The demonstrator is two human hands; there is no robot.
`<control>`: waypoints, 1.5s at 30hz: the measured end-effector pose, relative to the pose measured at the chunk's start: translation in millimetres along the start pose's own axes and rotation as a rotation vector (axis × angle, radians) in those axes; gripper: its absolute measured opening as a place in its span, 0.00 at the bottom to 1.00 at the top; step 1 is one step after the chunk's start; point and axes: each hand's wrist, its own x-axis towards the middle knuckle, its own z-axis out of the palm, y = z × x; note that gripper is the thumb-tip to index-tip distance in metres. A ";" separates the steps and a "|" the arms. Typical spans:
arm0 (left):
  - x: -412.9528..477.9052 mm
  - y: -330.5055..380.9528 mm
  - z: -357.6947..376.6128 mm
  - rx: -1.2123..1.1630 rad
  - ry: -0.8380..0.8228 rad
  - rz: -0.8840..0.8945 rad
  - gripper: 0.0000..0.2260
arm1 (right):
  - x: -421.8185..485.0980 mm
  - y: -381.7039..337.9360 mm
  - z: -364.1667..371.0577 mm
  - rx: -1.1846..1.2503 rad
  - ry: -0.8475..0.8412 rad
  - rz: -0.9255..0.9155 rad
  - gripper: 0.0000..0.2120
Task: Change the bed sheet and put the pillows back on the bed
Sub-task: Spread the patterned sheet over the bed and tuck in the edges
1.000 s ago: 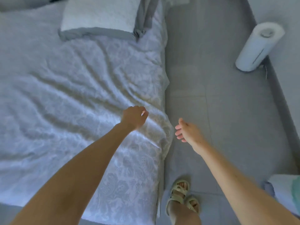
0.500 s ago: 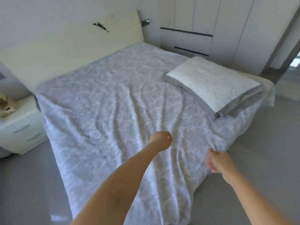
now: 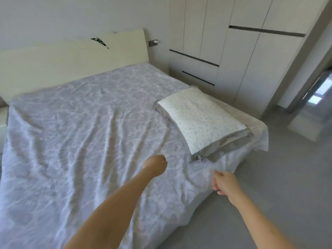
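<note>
A pale lilac patterned bed sheet point(image 3: 86, 133) lies wrinkled over the whole mattress. My left hand point(image 3: 156, 164) is curled into a fist on the sheet near the bed's near right side, and long creases run toward it. My right hand point(image 3: 225, 182) is at the sheet's hanging edge by the foot corner, its fingers curled round a raised bit of the fabric. A white pillow with a grey border point(image 3: 202, 121) lies at an angle on the foot end of the bed, beyond both hands.
A cream headboard point(image 3: 71, 58) stands at the far left against the wall. White wardrobe doors point(image 3: 242, 56) line the far side. Grey floor point(image 3: 280, 186) runs along the right, with a doorway point(image 3: 316, 97) at the far right.
My view has lifted from the bed's edge and floor to the whole bed. My right hand has moved from open above the floor to the sheet's edge. My left fist stays on the sheet.
</note>
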 end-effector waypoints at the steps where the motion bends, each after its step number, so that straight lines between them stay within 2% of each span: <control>1: 9.2 24.8 8.9 -0.032 0.009 -0.009 0.15 | 11.8 8.1 -28.1 -0.003 0.015 -0.001 0.16; 8: 61.4 160.2 50.4 -0.259 0.076 -0.132 0.13 | 116.4 53.5 -189.6 -0.118 0.107 -0.030 0.19; 13: 125.4 206.4 50.2 -0.289 0.086 -0.208 0.12 | 197.6 36.8 -223.3 -0.182 0.015 -0.096 0.21; 18: 238.0 246.5 44.3 -0.242 0.114 -0.201 0.14 | 297.9 12.4 -250.1 -0.150 -0.008 -0.067 0.18; 23: 349.4 308.6 42.1 -0.166 0.099 -0.120 0.14 | 396.7 16.7 -281.5 -0.050 0.048 0.097 0.18; 29: 441.7 379.7 60.2 -0.090 0.057 -0.001 0.13 | 486.5 47.0 -320.1 0.015 0.105 0.346 0.16; 36: 558.7 456.2 73.4 -0.035 0.087 0.069 0.12 | 629.6 66.8 -369.7 0.017 0.076 0.466 0.15; 39: 615.8 504.2 93.7 -0.014 0.074 0.113 0.11 | 682.4 56.4 -397.0 0.186 0.090 0.555 0.15; 42: 673.7 551.3 126.1 0.059 0.036 0.137 0.11 | 748.2 73.5 -416.3 0.388 0.054 0.737 0.13; 45: 730.5 589.6 169.5 0.175 -0.032 0.206 0.12 | 810.4 108.9 -422.6 0.549 0.022 0.910 0.19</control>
